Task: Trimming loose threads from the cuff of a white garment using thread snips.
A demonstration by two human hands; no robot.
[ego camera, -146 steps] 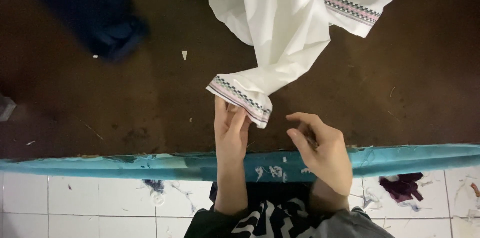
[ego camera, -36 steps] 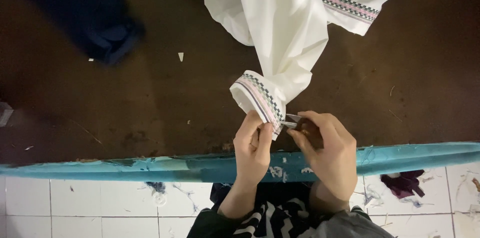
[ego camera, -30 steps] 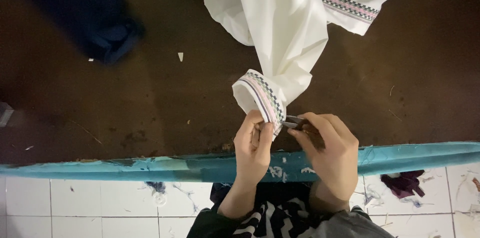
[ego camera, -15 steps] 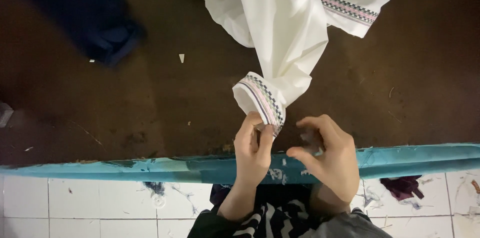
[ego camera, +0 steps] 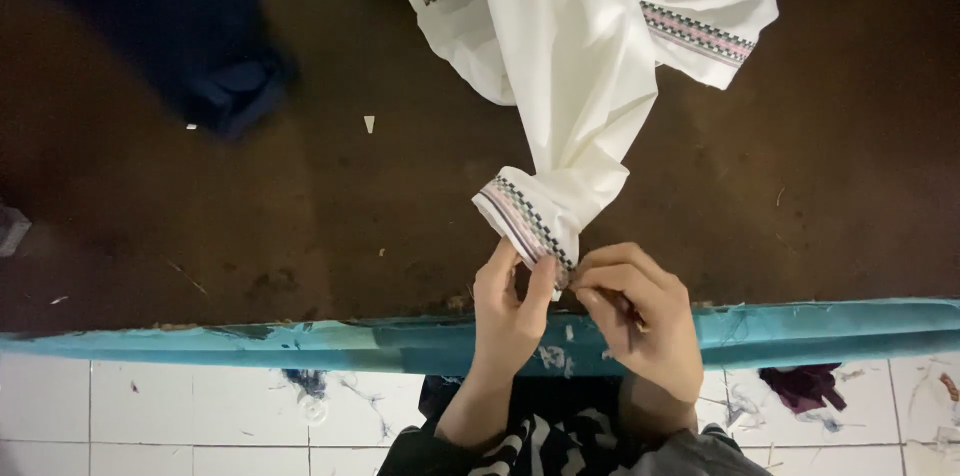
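1. White cotton-like cuff with a band of black, white and pink woven trim (ego camera: 525, 221) is pinched at its lower edge by the left hand (ego camera: 510, 311), thumb and forefinger closed on the trim just above the near edge of the bench.

2. Right hand (ego camera: 640, 321) is curled narrow, fingertips drawn together at the same spot on the cuff. A thin dark object runs through its grip; it appears to be a small tool, but its kind cannot be told.

3. Change noted: half a second ago the right hand stood a little apart from the cuff with fingers looser; it has now closed in so both hands meet at the trim. About a second ago they met in the same way, so this reads as a repeated return to one point on the hem.

4. Cuff belongs to a white garment with matching patterned bands (ego camera: 590, 46), which trails away across the dark brown bench (ego camera: 300, 216) and is cut off at the top of the view.

5. Dark blue cloth (ego camera: 190, 46) lies well apart at the left, blurred. Small pale scraps (ego camera: 369, 123) dot the bench.

6. Turquoise painted bench edge (ego camera: 200, 346) and white tiled floor (ego camera: 150, 406) lie below. The exact contact point at the trim is hidden behind the fingers.
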